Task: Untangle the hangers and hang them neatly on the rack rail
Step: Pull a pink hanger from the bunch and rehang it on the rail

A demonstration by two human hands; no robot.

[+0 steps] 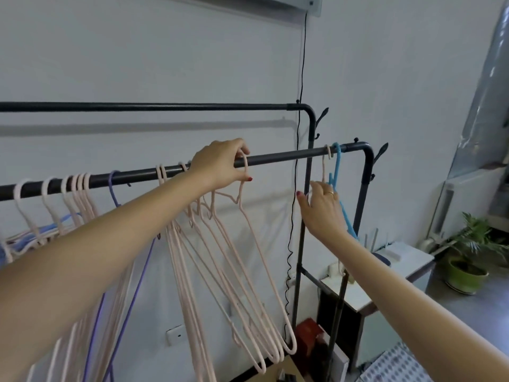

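Observation:
A black rack rail [283, 155] runs across the view, rising to the right. My left hand [220, 166] pinches the hook of a pale pink hanger [256, 238] at the rail, with more pink hangers [203, 260] bunched just left of it. My right hand [322, 208] is raised with fingers spread, touching a pink hanger [324, 169] and a blue hanger [336, 166] that hang near the rail's right end. Several pink hangers [80, 194] and a purple one [113, 188] hang further left, partly hidden by my left forearm.
A second, higher black rail [137, 106] runs behind. A black cable [298, 133] hangs down the wall beside the rack's upright post [305, 216]. At lower right stand a white-topped cabinet [407, 260] and a potted plant [468, 260].

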